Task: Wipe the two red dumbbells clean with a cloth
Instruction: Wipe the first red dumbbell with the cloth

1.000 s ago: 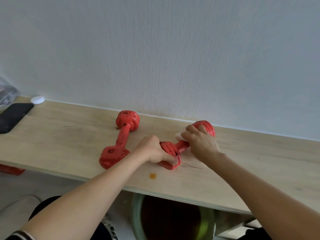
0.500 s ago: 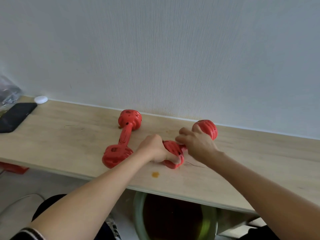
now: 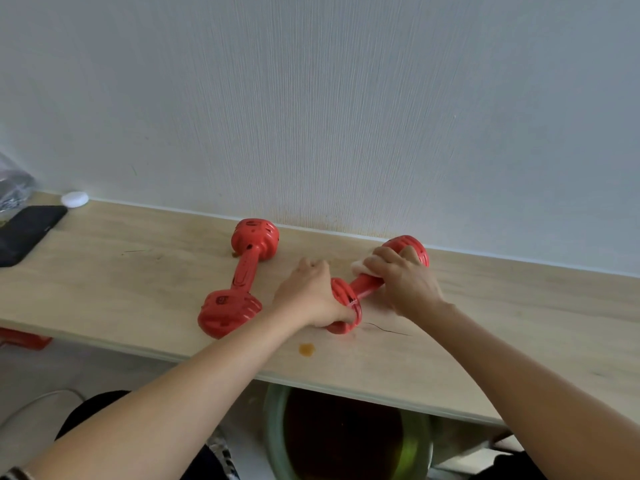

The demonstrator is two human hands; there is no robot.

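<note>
Two red dumbbells lie on a light wooden shelf [image 3: 519, 341] against the wall. The left dumbbell [image 3: 244, 275] lies free, one end near the wall, the other near the front edge. My left hand [image 3: 310, 294] grips the near end of the right dumbbell [image 3: 360, 287]. My right hand [image 3: 403, 278] is wrapped round that dumbbell's bar near its far end, with a small white cloth [image 3: 360, 266] pressed under the fingers. Only a corner of the cloth shows.
A black phone [image 3: 26, 233], a white round disc [image 3: 74, 199] and a clear bag [image 3: 12, 187] sit at the shelf's far left. An orange stain [image 3: 306, 348] and a thin dark crack [image 3: 388, 329] mark the wood. A green basin [image 3: 346, 438] stands below the shelf.
My right hand slid with the cloth down the bar toward the near end, then back up toward the far end. My left hand kept its grip on the near end.
</note>
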